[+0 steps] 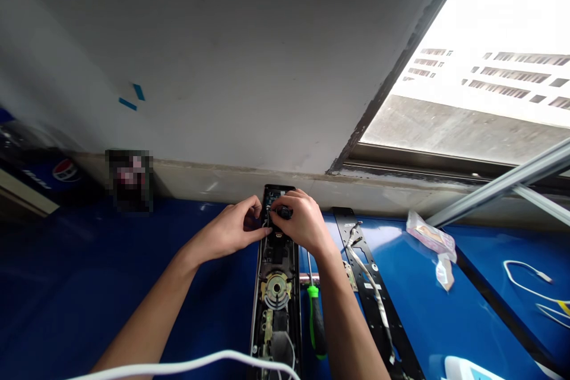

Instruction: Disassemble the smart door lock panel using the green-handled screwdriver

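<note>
A long black opened device (276, 261) lies lengthwise on the blue table, with a round metal part (276, 288) in its middle. Both my hands are at its far end. My left hand (236, 225) touches the left edge there, thumb and fingers apart in a wide curve with nothing visible between them. My right hand (303, 218) is bent over the same end, its fingers closed around a small dark part (284, 212) that I cannot make out. A thin wire runs down the device's left side below my left fingertips.
A green and black screwdriver (315, 314) lies right of the device. Beyond my right forearm is a black perforated plate (378, 291) with a cable. Plastic packets (430, 234) and a white cable (525, 267) lie farther right. Another white cable (200, 362) crosses the near edge.
</note>
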Demonstrator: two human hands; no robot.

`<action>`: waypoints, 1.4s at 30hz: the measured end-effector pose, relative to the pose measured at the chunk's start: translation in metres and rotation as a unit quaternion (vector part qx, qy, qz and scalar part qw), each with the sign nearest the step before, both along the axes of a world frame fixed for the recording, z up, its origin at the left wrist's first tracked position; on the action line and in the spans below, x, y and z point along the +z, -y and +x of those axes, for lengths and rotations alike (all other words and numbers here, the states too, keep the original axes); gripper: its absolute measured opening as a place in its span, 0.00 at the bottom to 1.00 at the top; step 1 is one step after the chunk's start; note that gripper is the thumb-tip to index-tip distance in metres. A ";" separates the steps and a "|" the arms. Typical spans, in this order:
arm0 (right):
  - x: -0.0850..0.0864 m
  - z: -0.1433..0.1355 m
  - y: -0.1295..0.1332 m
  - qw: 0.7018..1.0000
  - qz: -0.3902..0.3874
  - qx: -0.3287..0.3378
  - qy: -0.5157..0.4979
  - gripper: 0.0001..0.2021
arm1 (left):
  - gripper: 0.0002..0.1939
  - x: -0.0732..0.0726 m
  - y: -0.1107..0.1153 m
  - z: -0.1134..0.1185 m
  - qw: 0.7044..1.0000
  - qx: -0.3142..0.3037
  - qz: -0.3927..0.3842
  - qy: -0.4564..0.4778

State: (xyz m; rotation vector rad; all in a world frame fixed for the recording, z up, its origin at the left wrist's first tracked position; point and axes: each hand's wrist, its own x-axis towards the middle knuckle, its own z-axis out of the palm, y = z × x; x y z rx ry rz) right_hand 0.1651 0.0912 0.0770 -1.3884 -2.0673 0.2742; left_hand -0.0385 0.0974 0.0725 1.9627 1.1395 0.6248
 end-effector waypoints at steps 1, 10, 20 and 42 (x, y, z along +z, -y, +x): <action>0.000 0.000 0.000 1.000 0.001 -0.001 0.000 0.05 | 0.16 0.000 0.000 0.000 1.000 -0.001 0.000 -0.002; 0.001 0.001 0.001 1.000 0.000 0.003 -0.001 0.02 | 0.15 0.000 -0.001 -0.001 1.000 -0.010 -0.005 0.005; 0.000 -0.001 0.002 1.000 0.000 0.005 -0.006 0.02 | 0.14 0.000 0.000 0.001 1.000 -0.001 0.014 -0.011; 0.004 0.000 0.003 1.000 -0.004 0.003 -0.004 0.03 | 0.14 0.000 -0.002 0.000 1.000 -0.003 0.021 -0.017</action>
